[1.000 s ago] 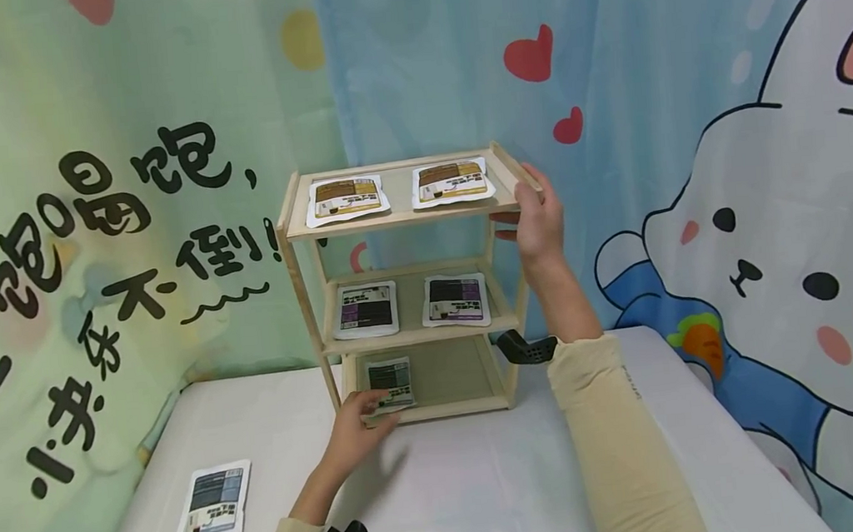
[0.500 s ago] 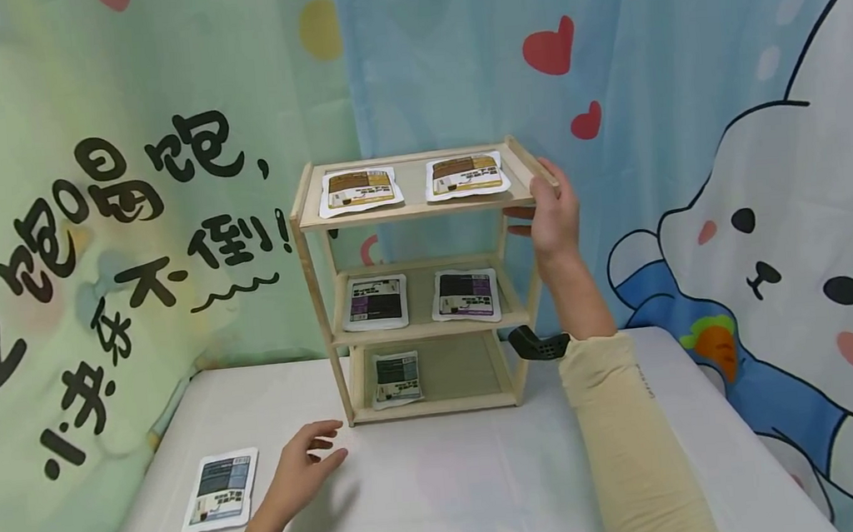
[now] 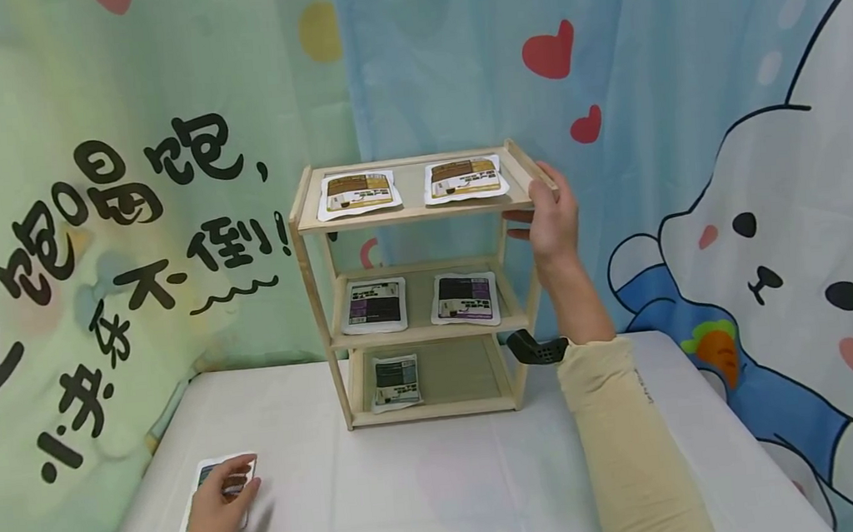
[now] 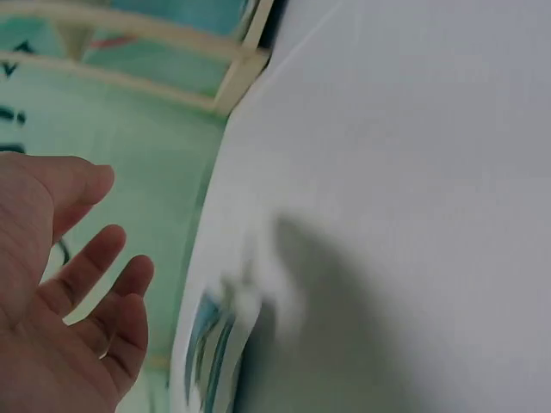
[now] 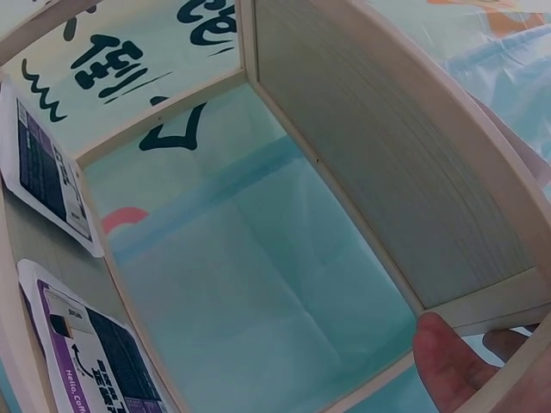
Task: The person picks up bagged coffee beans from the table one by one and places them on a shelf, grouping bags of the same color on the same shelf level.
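Observation:
A light wooden three-tier shelf [image 3: 468, 375] stands on the white table. My right hand [image 3: 555, 227] grips the right end of its top tier, the fingers reaching under the board. My left hand [image 3: 218, 509] hovers over a white packet with a blue-grey label [image 3: 204, 470] lying at the table's left. Its fingers are loosely bent and hold nothing; in the left wrist view, the hand is apart from the packet [image 4: 211, 353]. On the shelf, yellow-brown packets [image 3: 465, 179] lie on top, purple-black packets [image 3: 463, 299] on the middle tier, and one dark-labelled packet [image 3: 396, 383] at the bottom left.
A printed cloth backdrop [image 3: 443, 89] hangs behind the table, with a rabbit figure [image 3: 788, 271] on the right and black lettering on the left. White cloth [image 3: 430, 499] covers the table in front of the shelf.
My left hand has let go of the packet on the bottom tier and moved left and toward me, over the packet on the table. The right hand keeps its grip on the shelf.

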`<state>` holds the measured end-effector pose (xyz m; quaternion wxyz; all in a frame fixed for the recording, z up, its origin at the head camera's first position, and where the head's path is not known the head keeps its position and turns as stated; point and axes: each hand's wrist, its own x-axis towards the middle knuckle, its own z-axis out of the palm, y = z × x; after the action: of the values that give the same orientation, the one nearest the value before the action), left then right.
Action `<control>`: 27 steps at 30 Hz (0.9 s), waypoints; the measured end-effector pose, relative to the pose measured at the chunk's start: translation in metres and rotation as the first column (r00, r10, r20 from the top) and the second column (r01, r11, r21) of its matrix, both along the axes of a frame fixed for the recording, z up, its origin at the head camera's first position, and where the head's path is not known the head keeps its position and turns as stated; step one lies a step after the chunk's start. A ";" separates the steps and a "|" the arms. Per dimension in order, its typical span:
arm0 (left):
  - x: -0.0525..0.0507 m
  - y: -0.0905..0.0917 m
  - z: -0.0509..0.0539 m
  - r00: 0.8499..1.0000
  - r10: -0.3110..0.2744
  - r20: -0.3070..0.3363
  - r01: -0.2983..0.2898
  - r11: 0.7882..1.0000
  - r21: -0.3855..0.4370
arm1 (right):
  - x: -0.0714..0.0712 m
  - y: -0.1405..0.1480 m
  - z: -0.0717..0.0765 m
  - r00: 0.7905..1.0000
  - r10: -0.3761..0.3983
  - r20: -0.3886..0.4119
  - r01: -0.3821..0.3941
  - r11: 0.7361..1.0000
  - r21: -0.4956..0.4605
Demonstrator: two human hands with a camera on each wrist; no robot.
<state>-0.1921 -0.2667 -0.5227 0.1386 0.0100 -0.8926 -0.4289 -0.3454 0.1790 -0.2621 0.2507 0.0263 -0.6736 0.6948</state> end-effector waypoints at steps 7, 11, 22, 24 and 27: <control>0.008 -0.040 0.009 0.996 0.094 0.005 -0.092 0.979 -0.181 | 0.000 -0.003 0.000 1.000 -0.005 0.005 0.005 1.000 0.004; 0.007 -0.052 0.009 0.988 0.112 0.105 -0.093 0.981 -0.172 | 0.000 -0.004 -0.001 1.000 -0.008 0.004 0.008 1.000 -0.015; -0.005 -0.047 -0.013 0.950 0.177 0.255 -0.135 0.975 -0.174 | 0.000 0.001 0.001 1.000 -0.015 0.018 0.015 1.000 -0.001; -0.004 -0.044 -0.013 0.939 0.203 0.277 -0.146 0.966 -0.212 | 0.001 0.001 0.000 1.000 -0.013 0.015 0.013 1.000 0.013; -0.002 -0.043 -0.009 0.933 0.226 0.278 -0.155 0.954 -0.255 | 0.001 0.000 -0.002 1.000 -0.016 0.005 0.016 1.000 0.024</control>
<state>-0.1945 -0.3101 -0.5314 0.0408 0.1469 -0.9414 -0.3007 -0.3442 0.1791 -0.2638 0.2540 0.0222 -0.6826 0.6849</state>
